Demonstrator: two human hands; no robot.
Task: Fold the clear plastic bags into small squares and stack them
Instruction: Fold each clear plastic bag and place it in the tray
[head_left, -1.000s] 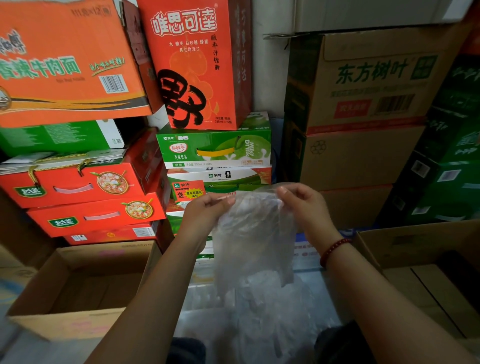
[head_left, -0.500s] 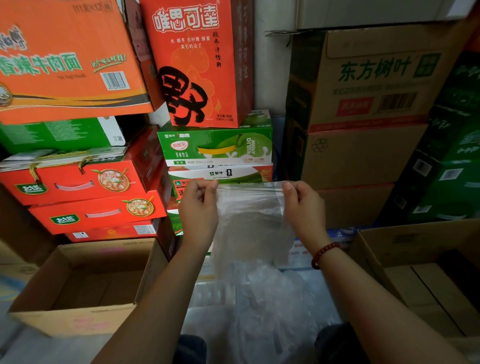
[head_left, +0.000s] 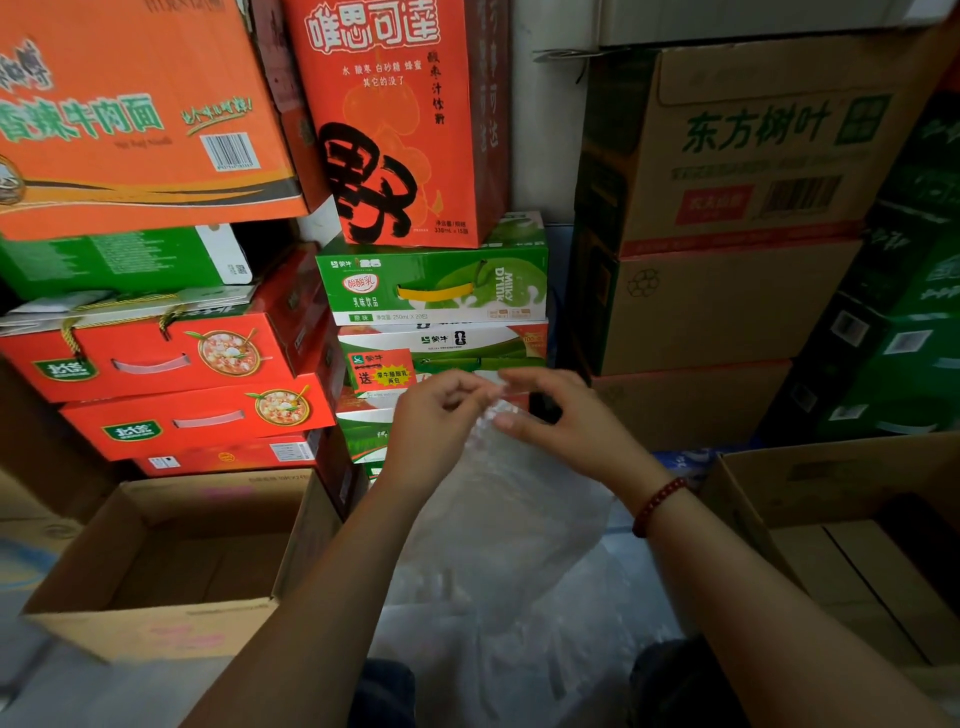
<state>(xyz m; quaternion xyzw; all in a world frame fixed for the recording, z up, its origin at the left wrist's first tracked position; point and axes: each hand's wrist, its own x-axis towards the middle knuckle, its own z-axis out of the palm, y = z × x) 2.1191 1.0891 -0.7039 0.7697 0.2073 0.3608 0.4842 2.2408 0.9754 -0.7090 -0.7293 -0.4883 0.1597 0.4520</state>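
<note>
fingers (head_left: 470, 387) of both hands pinch the clear plastic bag (head_left: 498, 519) at its top edge, close together; the bag hangs lengthwise below them

A single wide-angle view from the person's head looks forward and down, close over both forearms, which enter from the bottom edge and meet near frame centre. It faces stacked cartons (head_left: 415, 119) filling the upper half; open cardboard boxes (head_left: 171, 561) sit at lower left and lower right. Straight edges bow near the borders.
</note>
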